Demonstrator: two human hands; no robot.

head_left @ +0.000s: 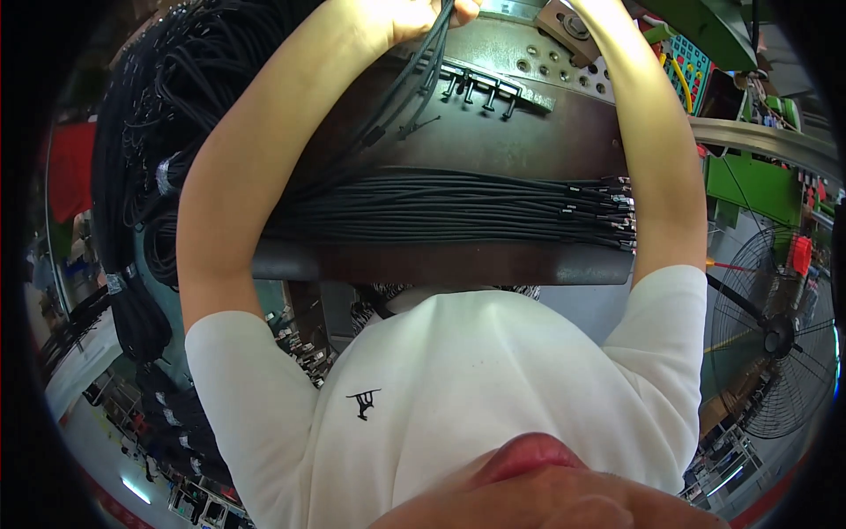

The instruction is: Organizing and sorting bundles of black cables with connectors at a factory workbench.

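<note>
At the top edge, my left hand (411, 18) is closed around a few thin black cables (412, 86), which hang down toward the worktable. Part of this hand is cut off by the frame. My right forearm (648, 123) reaches up past the top edge, so its hand is out of sight. Below the held cables, a row of black cables (423, 207) lies lengthwise along the table's near side, metal-tipped ends to the right. Between the arms, a metal bar with black pegs (485, 91) sits on the brown table surface (529, 145).
Thick bundles of black cable (123, 176) hang at the left. Beyond the peg bar is a perforated metal plate (551, 66) with a bolted block (568, 31). A green machine part (705, 26) overhangs at upper right. A black fan (775, 335) stands at the right.
</note>
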